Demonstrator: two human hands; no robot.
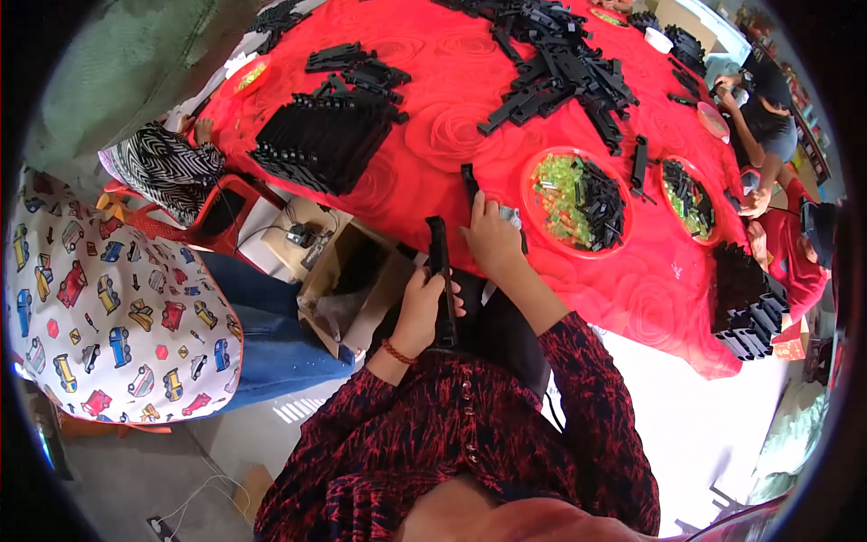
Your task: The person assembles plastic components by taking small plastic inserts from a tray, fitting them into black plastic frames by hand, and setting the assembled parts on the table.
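My left hand (420, 310) is closed round a long narrow black plastic part (439, 242), held upright in front of my lap at the table edge. My right hand (495, 239) is at the table edge with its fingers bent; what they grip, if anything, is hidden. Just beyond its fingertips lies another black plastic part (470, 181). A small clear, pale thing (511, 217) shows beside the right fingers. To the right of that hand sits a round red-orange tray (529, 217) holding yellow-green, orange and black small pieces.
Black parts lie in a neat stack (321, 135) at left and a loose heap (564, 77) farther back on the red tablecloth (442, 131). A second tray (666, 194) stands at right. An open cardboard box (312, 312) is below the table. People sit on both sides.
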